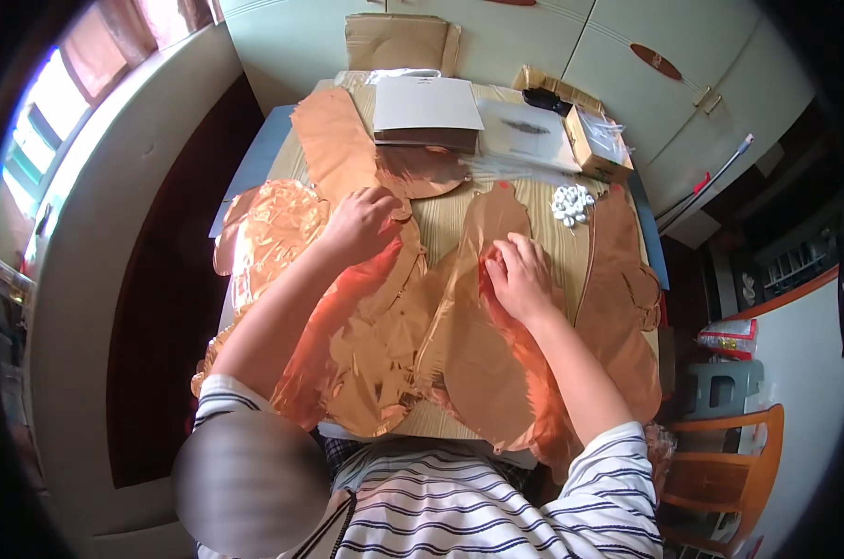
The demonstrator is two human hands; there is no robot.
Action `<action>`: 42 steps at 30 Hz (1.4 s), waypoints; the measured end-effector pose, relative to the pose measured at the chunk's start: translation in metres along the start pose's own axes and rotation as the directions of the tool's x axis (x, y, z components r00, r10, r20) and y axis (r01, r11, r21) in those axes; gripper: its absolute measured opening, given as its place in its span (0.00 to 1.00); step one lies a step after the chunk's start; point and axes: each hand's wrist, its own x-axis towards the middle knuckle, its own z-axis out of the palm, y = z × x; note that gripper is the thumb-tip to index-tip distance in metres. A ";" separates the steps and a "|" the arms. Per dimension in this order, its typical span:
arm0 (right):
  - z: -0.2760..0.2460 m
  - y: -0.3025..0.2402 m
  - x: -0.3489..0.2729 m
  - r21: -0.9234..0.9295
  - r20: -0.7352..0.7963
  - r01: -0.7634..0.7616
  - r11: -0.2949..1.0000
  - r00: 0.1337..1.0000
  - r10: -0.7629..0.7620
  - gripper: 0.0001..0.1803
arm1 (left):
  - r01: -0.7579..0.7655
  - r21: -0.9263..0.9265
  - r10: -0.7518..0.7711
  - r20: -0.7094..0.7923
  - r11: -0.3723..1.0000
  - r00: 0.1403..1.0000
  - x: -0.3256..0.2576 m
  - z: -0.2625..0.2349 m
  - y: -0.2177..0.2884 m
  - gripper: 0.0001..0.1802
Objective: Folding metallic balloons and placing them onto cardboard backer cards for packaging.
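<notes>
Flat copper-coloured foil balloons cover much of the table. My left hand (358, 226) has its fingers curled onto the top of a crinkled foil balloon (375, 359), beside a reddish-orange strip (338, 293) running down toward me. To the right, my right hand (524, 277) pinches the edge of a long, smooth foil balloon (482, 345), and another reddish-orange strip (524, 359) trails below it. The fingertips of both hands are partly hidden. A shiny, wrinkled foil piece (277, 228) lies left of my left forearm.
A white box (428, 104) stands at the back. Right of it are a clear plastic bag (524, 140) and a small cardboard box (601, 149). Several small white pieces (572, 204) sit near another foil balloon (617, 307). A wooden chair (767, 466) stands at the right.
</notes>
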 end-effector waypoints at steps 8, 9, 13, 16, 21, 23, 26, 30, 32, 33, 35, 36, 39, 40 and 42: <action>0.005 0.015 -0.006 0.070 0.038 0.041 0.997 0.998 -0.044 0.18 | 0.075 -0.056 -0.058 0.260 0.996 0.964 0.014 0.007 -0.037 0.09; 0.004 0.007 0.005 0.085 0.021 0.073 0.994 0.997 -0.075 0.17 | 0.093 -0.120 -0.078 0.127 0.988 0.989 0.004 0.013 -0.054 0.10; 0.004 -0.014 0.047 0.238 -0.004 0.159 0.958 0.987 -0.162 0.09 | 0.559 -0.166 -0.462 0.402 0.812 0.790 0.034 -0.003 -0.038 0.12; 0.025 -0.036 0.083 0.443 0.157 0.013 0.897 0.983 -0.092 0.09 | 0.695 -0.261 -0.505 0.527 0.670 0.684 0.039 -0.008 -0.051 0.14; 0.088 -0.050 0.121 0.363 0.078 0.126 0.923 0.983 -0.165 0.10 | 0.684 -0.372 -0.439 0.556 0.628 0.706 0.042 -0.011 -0.055 0.14; 0.104 -0.051 0.123 0.341 0.096 0.101 0.935 0.985 -0.142 0.12 | 0.510 -0.302 -0.408 0.343 0.805 0.846 0.044 -0.007 -0.047 0.12; 0.110 -0.055 0.129 0.405 0.140 0.031 0.914 0.985 -0.096 0.13 | 0.344 -0.183 -0.326 0.125 0.921 0.937 0.037 -0.004 -0.041 0.08; 0.109 -0.054 0.136 0.556 0.230 -0.130 0.821 0.973 -0.002 0.15 | -0.044 -0.062 0.048 0.060 0.997 0.997 0.025 0.008 -0.059 0.07; 0.113 -0.042 0.142 0.602 0.305 -0.215 0.769 0.952 0.028 0.16 | -0.241 -0.050 0.244 0.097 0.969 0.965 0.024 0.010 -0.063 0.10; 0.114 -0.039 0.144 0.603 0.280 -0.184 0.776 0.960 0.010 0.16 | -0.272 -0.047 0.276 0.129 0.961 0.953 0.023 0.009 -0.063 0.13; 0.117 -0.036 0.143 0.586 0.272 -0.191 0.787 0.962 0.031 0.16 | -0.299 -0.063 0.305 0.148 0.952 0.941 0.020 0.009 -0.059 0.15; 0.117 -0.036 0.144 0.579 0.267 -0.193 0.792 0.963 0.039 0.16 | -0.293 -0.078 0.302 0.136 0.953 0.944 0.021 0.002 -0.051 0.14; 0.116 -0.036 0.144 0.603 0.320 -0.261 0.753 0.945 0.071 0.17 | -0.240 -0.051 0.245 0.235 0.969 0.941 0.019 0.007 -0.057 0.12; 0.116 -0.038 0.145 0.619 0.334 -0.278 0.735 0.940 0.075 0.16 | -0.215 -0.024 0.212 0.288 0.976 0.934 0.016 0.012 -0.064 0.12; 0.116 -0.040 0.146 0.643 0.361 -0.316 0.698 0.928 0.087 0.16 | -0.117 -0.150 0.147 0.206 0.982 0.967 0.014 0.018 -0.074 0.08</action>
